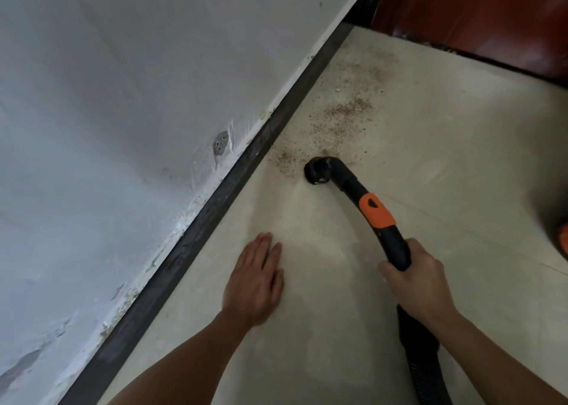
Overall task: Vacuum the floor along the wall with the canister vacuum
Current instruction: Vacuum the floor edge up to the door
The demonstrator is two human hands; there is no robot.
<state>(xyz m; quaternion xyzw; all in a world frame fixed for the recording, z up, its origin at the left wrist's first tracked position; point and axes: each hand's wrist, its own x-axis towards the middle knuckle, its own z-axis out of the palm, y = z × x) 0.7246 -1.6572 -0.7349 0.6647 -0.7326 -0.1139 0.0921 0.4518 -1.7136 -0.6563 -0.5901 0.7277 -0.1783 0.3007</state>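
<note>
1. Right hand is wrapped fully round the vacuum's black handle, fingers curled tight, so we can steer the nozzle mouth-down on the floor.
2. Left hand is spread flat w/ fingers straight, holding nothing; prob. bracing us low.
3. Nozzle sits at the near edge of the grit, which spreads toward its 12–1 o'clock.
4. Skirting runs near its 9 o'clock; red door blocks 1 o'clock. Open tile at 3.

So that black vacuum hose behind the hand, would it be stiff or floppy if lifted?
Probably floppy: the hose shows corrugated ribs below the right hand, so it likely flexes and sags. The smooth curved handle tube ahead looks rigid, likely hard plastic.
</note>
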